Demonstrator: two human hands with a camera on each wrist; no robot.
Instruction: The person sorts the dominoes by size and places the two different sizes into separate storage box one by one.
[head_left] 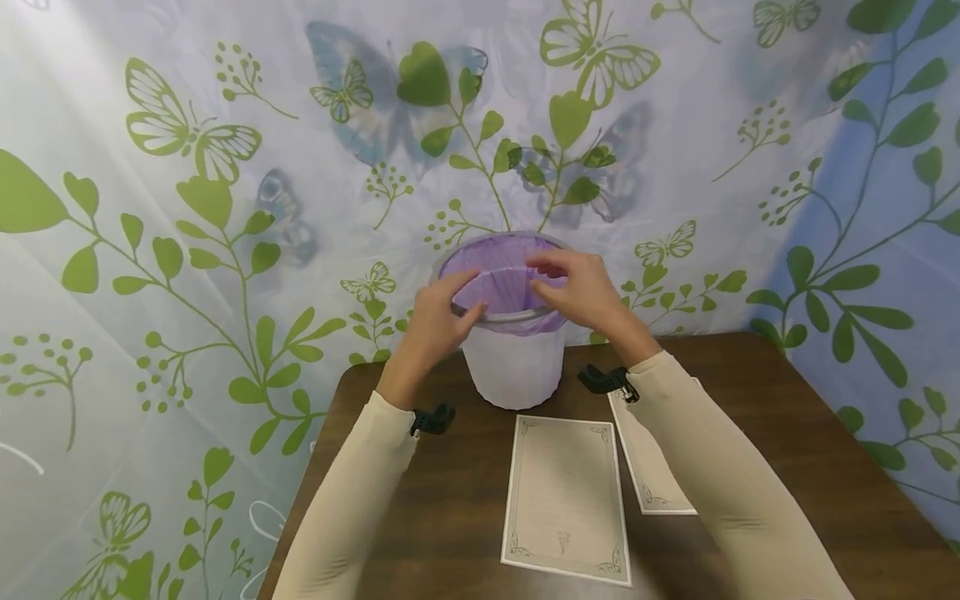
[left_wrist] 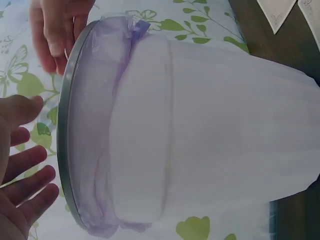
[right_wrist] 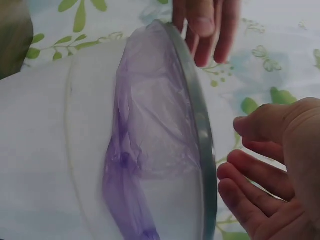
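Note:
A white waste bin (head_left: 517, 367) stands upright at the far side of the table, lined with a thin purple bin bag (head_left: 510, 258). The bag's edge is folded down outside, under a grey rim ring (left_wrist: 63, 125). Over the left side of the bin's mouth hovers my left hand (head_left: 441, 315), its fingers spread and holding nothing. Across the opening, my right hand (head_left: 583, 292) is bent loosely above the rim, also with nothing in it. In the right wrist view, the right fingertips (right_wrist: 230, 172) lie just beyond the ring, and bunched purple plastic (right_wrist: 125, 160) hangs below it.
A sheet of paper with an ornamental border (head_left: 566, 500) lies on the dark wooden table (head_left: 427, 517) in front of the bin. A second bordered sheet (head_left: 652, 458) is partly hidden under my right forearm. Behind the table hangs a butterfly-and-leaf patterned sheet (head_left: 465, 175).

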